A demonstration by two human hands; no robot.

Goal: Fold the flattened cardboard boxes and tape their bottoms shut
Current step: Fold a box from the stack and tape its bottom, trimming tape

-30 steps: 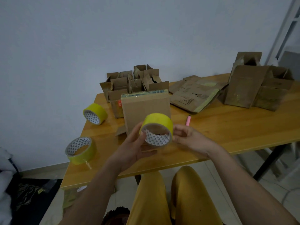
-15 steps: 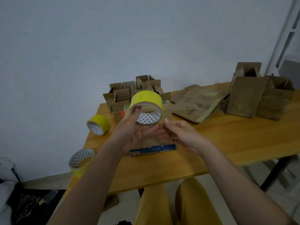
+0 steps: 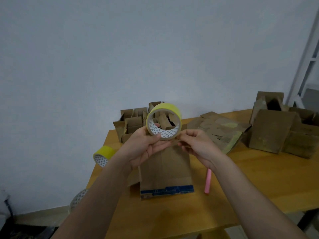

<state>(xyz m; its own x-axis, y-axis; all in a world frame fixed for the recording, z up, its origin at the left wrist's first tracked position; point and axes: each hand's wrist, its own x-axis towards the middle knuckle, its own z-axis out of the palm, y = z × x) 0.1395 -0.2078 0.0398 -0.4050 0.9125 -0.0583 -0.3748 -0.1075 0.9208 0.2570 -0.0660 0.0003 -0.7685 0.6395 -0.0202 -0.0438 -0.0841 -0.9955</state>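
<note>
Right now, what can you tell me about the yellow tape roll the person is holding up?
The yellow tape roll is a wide ring, yellow outside, with a white inner core printed in small blue triangles. It is held up above the table, its open hole facing the camera, so the boxes behind show through it. The left hand grips it, thumb inside the core. The right hand pinches at its lower edge, seemingly at the tape's loose end, though that is too small to see.

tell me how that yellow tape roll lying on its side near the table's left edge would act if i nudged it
The yellow tape roll on the table is a round hoop with its curved face on the wooden table, so it would probably roll. It sits near the left edge, so it might drop off. Its hollow core suggests it is fairly light.
</note>
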